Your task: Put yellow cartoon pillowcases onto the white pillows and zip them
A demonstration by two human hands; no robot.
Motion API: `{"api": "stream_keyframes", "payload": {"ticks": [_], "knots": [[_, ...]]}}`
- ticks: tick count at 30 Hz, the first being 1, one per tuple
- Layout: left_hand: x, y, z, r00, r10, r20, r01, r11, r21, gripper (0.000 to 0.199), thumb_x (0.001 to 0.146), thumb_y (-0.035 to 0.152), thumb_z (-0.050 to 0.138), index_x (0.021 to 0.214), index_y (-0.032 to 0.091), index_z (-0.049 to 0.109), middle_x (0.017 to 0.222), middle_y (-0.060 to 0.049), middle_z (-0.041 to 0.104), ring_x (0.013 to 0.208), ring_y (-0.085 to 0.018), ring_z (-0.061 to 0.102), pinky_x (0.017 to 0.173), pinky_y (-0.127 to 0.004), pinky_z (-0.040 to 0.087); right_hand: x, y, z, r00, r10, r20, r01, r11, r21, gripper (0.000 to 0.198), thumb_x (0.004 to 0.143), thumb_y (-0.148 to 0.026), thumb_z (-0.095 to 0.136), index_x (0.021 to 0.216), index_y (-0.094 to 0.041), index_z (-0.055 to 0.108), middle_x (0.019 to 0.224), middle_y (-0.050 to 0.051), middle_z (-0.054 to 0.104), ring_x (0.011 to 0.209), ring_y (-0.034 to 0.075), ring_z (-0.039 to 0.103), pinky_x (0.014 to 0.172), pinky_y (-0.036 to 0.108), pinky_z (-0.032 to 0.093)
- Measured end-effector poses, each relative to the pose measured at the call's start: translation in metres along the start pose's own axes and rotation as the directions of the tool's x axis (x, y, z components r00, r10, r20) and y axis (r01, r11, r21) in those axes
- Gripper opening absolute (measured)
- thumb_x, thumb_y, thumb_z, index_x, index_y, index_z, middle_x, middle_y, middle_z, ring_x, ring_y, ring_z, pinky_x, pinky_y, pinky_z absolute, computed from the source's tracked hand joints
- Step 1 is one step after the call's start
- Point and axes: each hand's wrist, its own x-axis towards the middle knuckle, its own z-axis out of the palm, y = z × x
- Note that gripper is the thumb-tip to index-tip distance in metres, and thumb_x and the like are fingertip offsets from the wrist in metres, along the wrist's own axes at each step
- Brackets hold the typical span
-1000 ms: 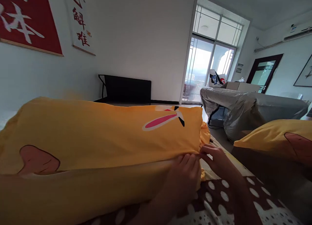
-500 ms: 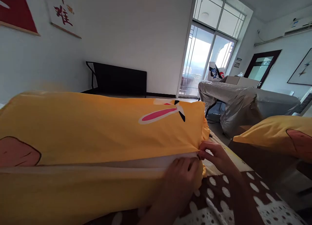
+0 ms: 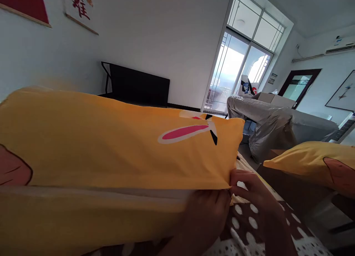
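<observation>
- One long yellow pillow [image 3: 111, 145] fills the foreground, stretched sideways across the bedding, its right end at the hands.
- Along its near side runs a lengthwise opening [image 3: 155, 193], a pale strip showing between upper and lower cloth.
- And the print on it: a white-and-pink rabbit ear [image 3: 184, 133] towards the right, a salmon patch [image 3: 13, 167] at far left.
- Right hand [image 3: 249, 187] at the opening's right end — thumb and forefinger pinching the edge of the yellow cloth.
- Left hand [image 3: 208, 213] right beside it, knuckles up, fingers curled against the opening; fingertips tucked from sight, so whether they grip, I cannot tell.
- Below, brown bedding [image 3: 245, 232] with white spots.
- Off to the right, a second yellow pillow [image 3: 302, 158], well apart from the hands.
- Farther back, a plastic-wrapped bulk [image 3: 302, 123] with a carton [image 3: 280, 101] on top, near the bright window [image 3: 244, 60].
- Against the wall — a black panel [image 3: 140, 86].
</observation>
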Motion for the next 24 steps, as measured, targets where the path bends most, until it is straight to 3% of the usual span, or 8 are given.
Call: {"api": "stream_keyframes", "payload": {"ticks": [6,14,19,24], "knots": [[0.0003,0.0015,0.0054,0.982,-0.032,-0.185,0.043,0.997,0.056,0.017,0.088,0.02,0.046,0.1,0.019,0.057,0.082,-0.003,0.067,0.065,-0.02,0.063,0.052,-0.034,0.049,0.0006,-0.0016,-0.0007,0.999,-0.027,0.036,0.026,0.999,0.041,0.03,0.086,-0.039,0.056,0.065,-0.017,0.055,0.067,0.001,0.053,0.066,0.012,0.049,0.064,0.025,0.037],[-0.0018,-0.0031,0.0049,0.992,-0.072,-0.103,0.07,0.997,-0.031,0.031,0.092,0.021,0.036,0.115,0.019,0.057,0.112,-0.008,0.064,0.09,-0.02,0.064,0.076,-0.039,0.055,0.0007,-0.0016,-0.0015,0.998,-0.027,0.057,0.027,1.0,0.015,0.032,0.086,-0.042,0.055,0.064,-0.018,0.054,0.066,0.001,0.051,0.065,0.013,0.047,0.062,0.025,0.036],[-0.0018,-0.0024,0.0003,0.994,-0.02,-0.107,0.021,1.0,0.015,0.033,0.091,0.02,0.035,0.115,0.019,0.057,0.108,-0.007,0.066,0.087,-0.022,0.064,0.07,-0.041,0.055,0.0006,-0.0009,-0.0018,0.996,-0.052,0.066,0.049,0.998,0.05,0.03,0.085,-0.04,0.056,0.065,-0.018,0.056,0.067,0.001,0.052,0.066,0.013,0.048,0.063,0.026,0.036],[-0.0042,0.0008,0.0064,0.986,-0.081,-0.145,0.074,0.996,-0.051,0.023,0.089,0.023,0.045,0.106,0.018,0.06,0.101,-0.006,0.068,0.083,-0.021,0.064,0.068,-0.038,0.053,0.0001,-0.0019,0.0004,0.998,-0.035,0.046,0.032,0.997,0.068,0.028,0.084,-0.037,0.057,0.064,-0.018,0.056,0.067,0.001,0.052,0.066,0.013,0.048,0.063,0.026,0.036]]}}
